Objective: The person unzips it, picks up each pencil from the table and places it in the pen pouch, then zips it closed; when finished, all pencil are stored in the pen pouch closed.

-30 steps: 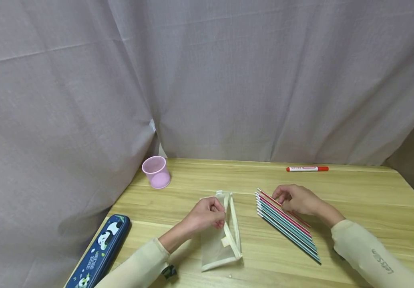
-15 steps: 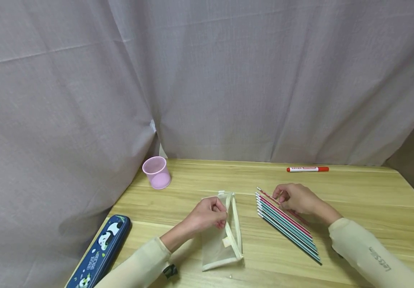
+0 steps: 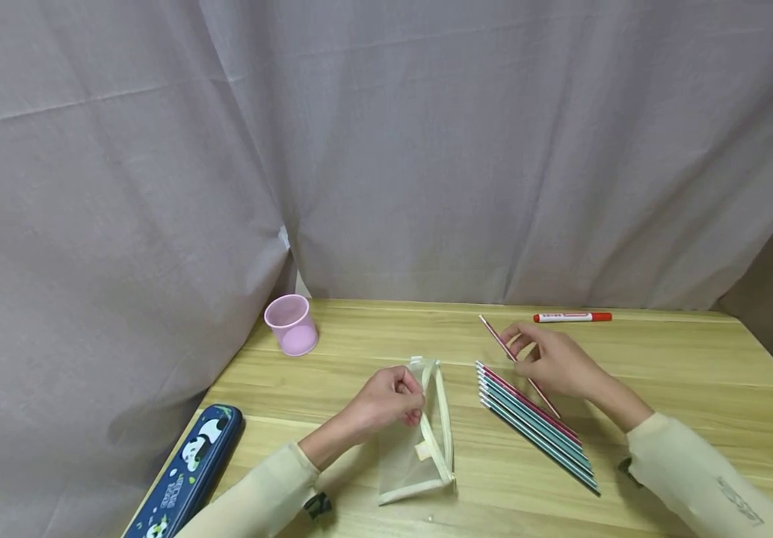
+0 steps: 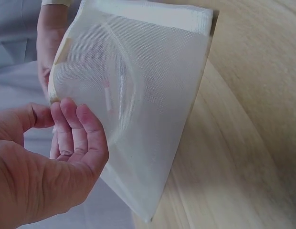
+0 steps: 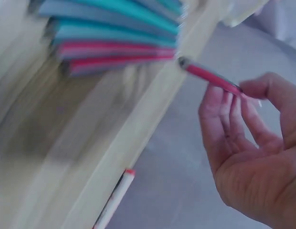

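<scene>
My left hand (image 3: 386,400) pinches the edge of a cream mesh zip pouch (image 3: 403,471), holding its zipped mouth apart. In the left wrist view the thumb and fingertips grip the rim of that see-through pouch (image 4: 153,105). My right hand (image 3: 555,362) holds a red pencil (image 3: 496,335) between thumb and fingers, raised and tilted above the table. The right wrist view shows this pencil (image 5: 210,76) pinched at the fingertips. Beside that hand lies a slanted row of red and green pencils (image 3: 534,426), their white ends pointing toward the back left.
A red-and-white marker (image 3: 571,317) lies near the table's back edge. The pink cup (image 3: 294,325) stands at the back left. A dark blue panda pencil case (image 3: 188,467) lies along the left edge. Grey curtain (image 3: 400,149) hangs behind the table.
The right hand has lifted the outermost red pencil away from the row, up and slightly toward the back. The left hand still holds the pouch in nearly the same place.
</scene>
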Action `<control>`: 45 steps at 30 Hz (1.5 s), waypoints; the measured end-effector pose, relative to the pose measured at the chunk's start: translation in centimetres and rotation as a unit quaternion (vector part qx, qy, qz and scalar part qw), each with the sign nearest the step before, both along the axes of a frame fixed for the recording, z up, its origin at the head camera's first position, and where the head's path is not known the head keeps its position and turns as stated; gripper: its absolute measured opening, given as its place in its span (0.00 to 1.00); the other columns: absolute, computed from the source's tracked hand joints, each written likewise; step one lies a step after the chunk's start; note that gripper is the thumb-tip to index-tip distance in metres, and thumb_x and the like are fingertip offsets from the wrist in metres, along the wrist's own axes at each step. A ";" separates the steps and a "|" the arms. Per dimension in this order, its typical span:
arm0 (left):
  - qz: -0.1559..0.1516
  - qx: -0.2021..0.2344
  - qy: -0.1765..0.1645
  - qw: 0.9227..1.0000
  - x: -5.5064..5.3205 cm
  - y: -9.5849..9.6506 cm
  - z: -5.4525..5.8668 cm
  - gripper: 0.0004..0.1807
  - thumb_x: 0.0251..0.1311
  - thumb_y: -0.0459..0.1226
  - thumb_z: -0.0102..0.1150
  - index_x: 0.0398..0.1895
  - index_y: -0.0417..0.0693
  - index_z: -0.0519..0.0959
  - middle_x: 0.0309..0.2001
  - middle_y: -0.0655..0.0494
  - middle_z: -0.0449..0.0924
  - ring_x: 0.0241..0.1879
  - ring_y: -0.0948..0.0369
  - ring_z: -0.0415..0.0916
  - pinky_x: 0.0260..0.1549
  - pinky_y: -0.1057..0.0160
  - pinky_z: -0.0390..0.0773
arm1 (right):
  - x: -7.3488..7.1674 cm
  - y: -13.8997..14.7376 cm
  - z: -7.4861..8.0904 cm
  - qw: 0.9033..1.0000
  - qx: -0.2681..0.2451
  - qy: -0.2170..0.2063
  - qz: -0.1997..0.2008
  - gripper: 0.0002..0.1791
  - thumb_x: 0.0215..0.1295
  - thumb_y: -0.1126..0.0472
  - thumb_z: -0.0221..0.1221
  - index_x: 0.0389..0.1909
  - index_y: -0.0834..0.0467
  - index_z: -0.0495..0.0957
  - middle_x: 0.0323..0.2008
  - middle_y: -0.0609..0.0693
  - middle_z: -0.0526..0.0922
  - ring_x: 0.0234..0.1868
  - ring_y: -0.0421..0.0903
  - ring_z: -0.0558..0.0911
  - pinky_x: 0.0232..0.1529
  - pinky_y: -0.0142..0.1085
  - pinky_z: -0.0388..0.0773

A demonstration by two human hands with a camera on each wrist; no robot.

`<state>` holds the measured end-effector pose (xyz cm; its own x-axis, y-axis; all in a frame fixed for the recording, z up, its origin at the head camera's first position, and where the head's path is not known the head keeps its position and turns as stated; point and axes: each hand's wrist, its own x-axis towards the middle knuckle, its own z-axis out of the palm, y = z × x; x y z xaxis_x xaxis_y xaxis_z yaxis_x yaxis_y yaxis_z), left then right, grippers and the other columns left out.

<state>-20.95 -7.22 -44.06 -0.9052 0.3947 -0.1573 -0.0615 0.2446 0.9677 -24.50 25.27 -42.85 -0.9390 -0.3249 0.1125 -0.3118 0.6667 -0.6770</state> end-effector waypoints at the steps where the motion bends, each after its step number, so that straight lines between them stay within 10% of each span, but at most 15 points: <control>1: 0.000 0.000 -0.001 1.000 0.0 0.0 0.0 0.07 0.57 0.26 0.60 0.38 0.38 0.77 0.26 0.52 0.81 0.26 0.60 0.82 0.31 0.64 0.88 | 0.2 -0.3 0.3 1.000 -0.029 -0.008 -0.003 0.24 0.60 0.71 0.64 0.59 0.57 0.77 0.46 0.59 0.85 0.34 0.44 0.83 0.27 0.36 0.82; 10: 0.007 -0.009 0.002 1.000 -0.2 0.3 0.3 0.06 0.58 0.26 0.59 0.38 0.39 0.77 0.26 0.52 0.81 0.25 0.60 0.81 0.29 0.66 0.86 | 2.1 -3.4 1.9 0.946 -0.307 -0.100 0.007 0.30 0.68 0.74 0.61 0.68 0.55 0.66 0.45 0.54 0.80 0.37 0.44 0.87 0.33 0.53 0.91; 19: 0.011 -0.010 0.002 1.000 -0.2 0.3 0.5 0.06 0.59 0.27 0.60 0.39 0.39 0.77 0.26 0.52 0.81 0.27 0.60 0.82 0.31 0.66 0.87 | 4.0 -6.7 0.4 0.903 -0.423 -0.067 0.023 0.31 0.69 0.77 0.60 0.65 0.48 0.65 0.44 0.52 0.80 0.42 0.43 0.90 0.38 0.52 0.92; 31: 0.010 0.001 0.008 1.000 -1.0 1.0 0.3 0.07 0.57 0.26 0.62 0.38 0.38 0.78 0.28 0.51 0.82 0.27 0.60 0.83 0.34 0.63 0.89 | 5.8 -9.0 -3.2 0.920 -0.369 -0.129 -0.027 0.35 0.65 0.77 0.58 0.71 0.62 0.58 0.47 0.58 0.78 0.41 0.43 0.88 0.39 0.53 0.92; 45: 0.029 0.023 0.002 0.999 -1.2 1.8 0.2 0.06 0.59 0.25 0.60 0.38 0.38 0.78 0.27 0.53 0.82 0.26 0.61 0.84 0.37 0.60 0.91 | 6.3 -10.1 -3.6 0.925 -0.335 -0.173 -0.045 0.35 0.65 0.72 0.63 0.72 0.63 0.62 0.49 0.65 0.81 0.38 0.42 0.87 0.35 0.43 0.91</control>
<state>-22.14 -5.42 -43.90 -0.9274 0.3483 -0.1362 -0.0700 0.1963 0.9781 -18.24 15.14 -46.43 -0.9764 -0.2098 -0.0517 0.0370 0.0732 -0.9966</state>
